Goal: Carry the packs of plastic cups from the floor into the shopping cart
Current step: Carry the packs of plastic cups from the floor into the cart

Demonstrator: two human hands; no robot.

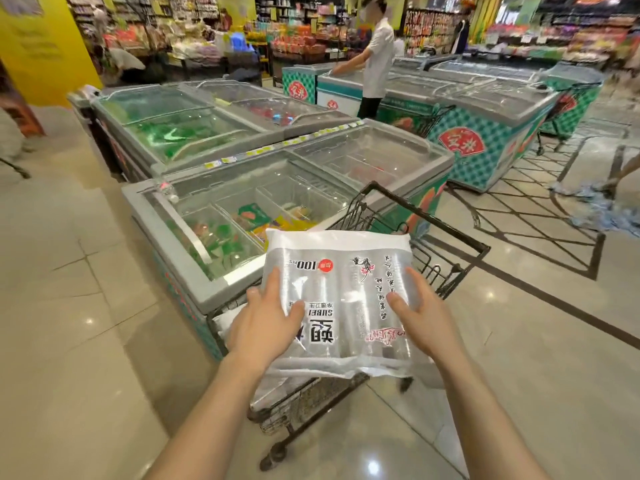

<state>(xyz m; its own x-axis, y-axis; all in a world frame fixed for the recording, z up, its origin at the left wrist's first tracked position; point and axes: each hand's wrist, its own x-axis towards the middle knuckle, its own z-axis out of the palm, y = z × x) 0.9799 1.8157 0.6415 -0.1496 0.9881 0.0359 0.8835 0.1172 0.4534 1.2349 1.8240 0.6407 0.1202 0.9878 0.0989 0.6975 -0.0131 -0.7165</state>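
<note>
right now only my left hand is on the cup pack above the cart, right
No. The head view shows both hands on the pack of cups, the left hand and the right hand, above the shopping cart.

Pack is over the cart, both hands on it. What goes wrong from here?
1. The left hand and right hand lie on the glossy pack with straight fingers, not curled round it; it may slip.
2. The pack hides much of the cart, so it may catch the rim and slide to the floor.
</note>
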